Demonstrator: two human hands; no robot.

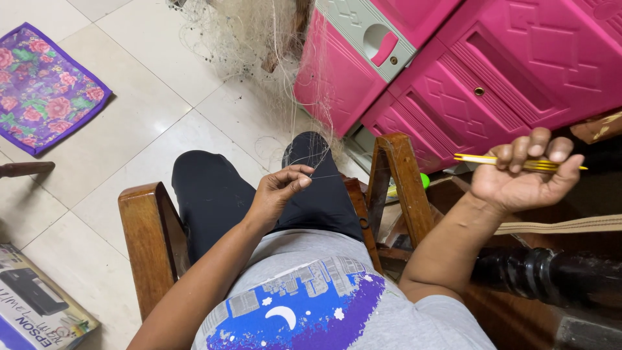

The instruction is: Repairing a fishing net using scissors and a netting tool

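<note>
My left hand (280, 190) hovers over my lap and pinches thin strands of a pale fishing net (259, 39) between thumb and fingers. The net trails up from my knee to the top of the view, in front of a pink cabinet. My right hand (525, 172) is raised out to the right, palm up, fingers closed around a slim yellow netting needle (479, 159) that sticks out on both sides of the hand. I sit in a wooden chair (146, 227) wearing black trousers and a grey printed shirt.
A pink plastic cabinet (466, 71) with drawers stands close ahead on the right. A floral mat (42, 87) lies on the tiled floor at the far left. A printed cardboard box (32, 304) sits at the lower left. Dark turned wooden furniture (551, 279) is at the right.
</note>
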